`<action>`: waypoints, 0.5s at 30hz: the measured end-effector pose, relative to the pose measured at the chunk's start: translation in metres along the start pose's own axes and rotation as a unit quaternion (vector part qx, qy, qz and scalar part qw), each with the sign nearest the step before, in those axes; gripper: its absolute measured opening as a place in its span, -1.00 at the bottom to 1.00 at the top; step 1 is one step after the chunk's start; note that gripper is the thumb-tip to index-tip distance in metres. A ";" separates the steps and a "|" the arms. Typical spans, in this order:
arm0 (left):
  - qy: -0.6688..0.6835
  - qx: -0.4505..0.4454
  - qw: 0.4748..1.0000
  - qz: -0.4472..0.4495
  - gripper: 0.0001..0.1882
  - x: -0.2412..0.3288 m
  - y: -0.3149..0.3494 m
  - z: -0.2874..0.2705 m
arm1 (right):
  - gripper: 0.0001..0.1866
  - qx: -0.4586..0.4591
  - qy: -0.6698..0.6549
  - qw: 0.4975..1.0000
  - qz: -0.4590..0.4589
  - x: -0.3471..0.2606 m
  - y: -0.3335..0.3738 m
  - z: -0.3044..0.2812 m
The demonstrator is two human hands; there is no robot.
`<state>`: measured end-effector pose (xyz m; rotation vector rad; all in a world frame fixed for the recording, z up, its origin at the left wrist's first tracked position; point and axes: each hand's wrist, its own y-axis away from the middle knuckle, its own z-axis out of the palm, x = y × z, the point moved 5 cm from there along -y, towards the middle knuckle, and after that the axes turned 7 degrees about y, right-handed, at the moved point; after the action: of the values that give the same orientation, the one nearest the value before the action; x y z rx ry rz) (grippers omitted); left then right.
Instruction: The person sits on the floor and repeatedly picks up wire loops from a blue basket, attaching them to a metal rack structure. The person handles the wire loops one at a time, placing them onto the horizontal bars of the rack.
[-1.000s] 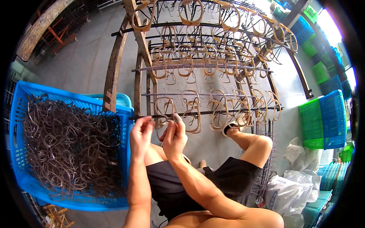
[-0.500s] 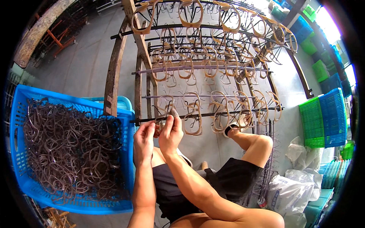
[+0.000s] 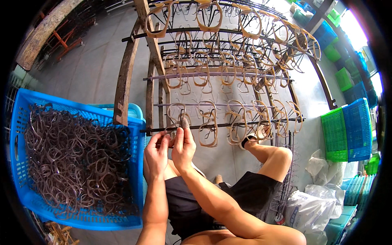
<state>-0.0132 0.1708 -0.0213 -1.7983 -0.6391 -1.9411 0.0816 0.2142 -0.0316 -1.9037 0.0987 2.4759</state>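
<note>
Left hand (image 3: pixel 156 153) beside right hand (image 3: pixel 183 149) at eyeglass frame (image 3: pixel 176 103)

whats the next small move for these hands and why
Perhaps steady the leftmost pale eyeglass frame on the low black rod with the right hand, so the left hand can adjust it: both hands are close together by that frame, near the rod's left end, though what they grip is hard to make out.

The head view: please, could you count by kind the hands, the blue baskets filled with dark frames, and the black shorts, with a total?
Hands: 2 (left hand, right hand)
Filled blue basket: 1
Black shorts: 1 pair
Total: 4
</note>
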 end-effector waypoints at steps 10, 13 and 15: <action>0.296 -0.007 0.939 -0.174 -0.89 -0.016 -0.006 -0.005 | -0.63 -0.008 0.183 0.979 -0.084 -0.007 0.000 0.005; 0.291 -0.036 0.938 -0.185 -0.90 -0.023 -0.008 -0.002 | -0.62 -0.023 0.130 0.991 -0.039 -0.009 0.001 0.002; 0.283 -0.050 0.944 -0.162 -0.89 -0.021 -0.008 0.003 | -0.61 -0.016 0.126 0.991 -0.045 -0.003 -0.001 -0.002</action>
<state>-0.0140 0.1787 -0.0424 -1.1307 -0.6667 -2.5945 0.0849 0.2148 -0.0289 -2.1744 -0.0230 2.1838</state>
